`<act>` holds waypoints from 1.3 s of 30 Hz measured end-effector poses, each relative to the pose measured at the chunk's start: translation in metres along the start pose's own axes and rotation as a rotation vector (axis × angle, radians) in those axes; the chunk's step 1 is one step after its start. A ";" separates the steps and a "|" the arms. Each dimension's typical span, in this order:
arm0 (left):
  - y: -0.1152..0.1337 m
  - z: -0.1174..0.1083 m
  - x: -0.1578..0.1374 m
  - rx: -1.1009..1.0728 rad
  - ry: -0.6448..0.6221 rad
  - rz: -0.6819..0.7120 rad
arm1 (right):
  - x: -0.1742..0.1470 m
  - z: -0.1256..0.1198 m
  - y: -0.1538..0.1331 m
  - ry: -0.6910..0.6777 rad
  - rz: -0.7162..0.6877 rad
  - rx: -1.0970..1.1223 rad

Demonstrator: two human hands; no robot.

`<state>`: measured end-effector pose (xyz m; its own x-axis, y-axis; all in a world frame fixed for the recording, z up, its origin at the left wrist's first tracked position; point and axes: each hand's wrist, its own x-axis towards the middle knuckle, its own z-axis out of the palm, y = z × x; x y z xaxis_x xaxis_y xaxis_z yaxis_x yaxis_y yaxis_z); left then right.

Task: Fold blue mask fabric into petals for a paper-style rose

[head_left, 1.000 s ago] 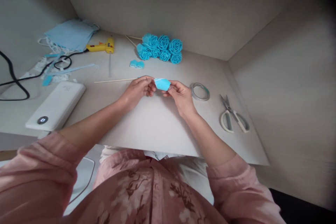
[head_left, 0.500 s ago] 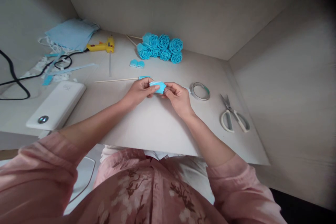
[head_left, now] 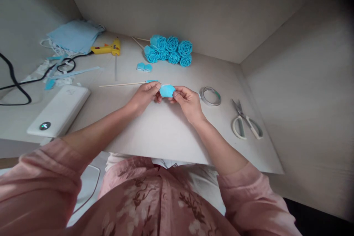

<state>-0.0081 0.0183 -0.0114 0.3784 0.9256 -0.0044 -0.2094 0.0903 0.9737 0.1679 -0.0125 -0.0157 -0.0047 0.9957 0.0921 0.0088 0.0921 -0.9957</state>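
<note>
Light-blue, thin, fabric-like: the small blue piece (head_left: 167,91) is held up between the two hands, above the table (head_left: 163,132). Left hand (head_left: 148,93) pinches its left end, thumb on top; right hand (head_left: 188,101) pinches the right end the same way. Both grips closed on the piece; fingers underneath partly hidden. Holding opposite ends probably keeps so limp a material spread and lets its edge be worked.

Just beyond the left grip: a wooden stick (head_left: 121,84), lying sideways, its blue-wrapped end close behind the fingers. Presumably parked there to be within reach while both hands are occupied. Farther beyond the grip, a pair of small blue pieces (head_left: 144,67), then a cluster of blue fabric roses (head_left: 172,44), apparently set back to leave working room.

Right of the grip: tape roll (head_left: 203,96) just beside the right hand, nearest candidate for a knock; scissors (head_left: 242,116) farther out, blades slightly apart.

Left of the grip, well apart: yellow glue gun (head_left: 106,49), masks (head_left: 74,37), power bank (head_left: 59,112). Black cable (head_left: 41,80) crosses pale scraps (head_left: 51,83); nothing there obstructs the hands.
</note>
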 end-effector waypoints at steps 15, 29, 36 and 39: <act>-0.002 0.000 0.002 0.101 0.108 0.102 | 0.000 -0.001 -0.004 0.039 0.163 0.183; 0.001 0.005 -0.004 0.441 -0.021 0.411 | 0.001 -0.002 -0.003 0.047 0.232 0.226; 0.000 0.004 -0.002 0.080 0.027 0.098 | 0.000 -0.001 -0.004 0.035 0.262 0.219; 0.003 0.002 -0.001 -0.077 0.009 0.032 | 0.000 -0.002 -0.004 0.033 0.245 0.195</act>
<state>-0.0069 0.0173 -0.0078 0.3624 0.9317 0.0244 -0.2905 0.0880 0.9528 0.1701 -0.0127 -0.0118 0.0062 0.9881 -0.1534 -0.1860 -0.1496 -0.9711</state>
